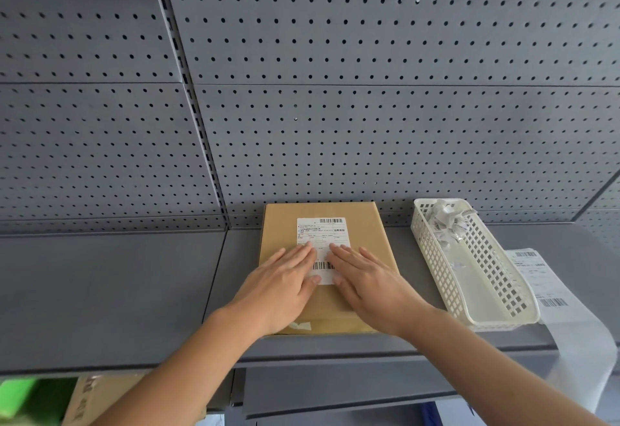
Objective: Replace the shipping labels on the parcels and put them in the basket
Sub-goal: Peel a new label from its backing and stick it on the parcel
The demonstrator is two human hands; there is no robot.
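The grey shelf (117, 291) is carrying a cardboard parcel (285, 224), lying flat mid-shelf against the back edge. A white basket (432, 258) is sitting toward the right edge, with a label strip (536, 278) beside it overhanging the front edge. The left hand (281, 288) and right hand (365, 281), fingers straight, are pressing the shipping label (322, 232) onto the parcel. Crumpled labels (448, 221) are lying in the basket's far end.

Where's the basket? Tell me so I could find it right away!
Find the grey shelf under the grey wall full of little holes. Just right of the brown cardboard parcel on that shelf sits a long white plastic basket. It is the only thing with see-through grid sides, and crumpled paper scraps lie at its far end.
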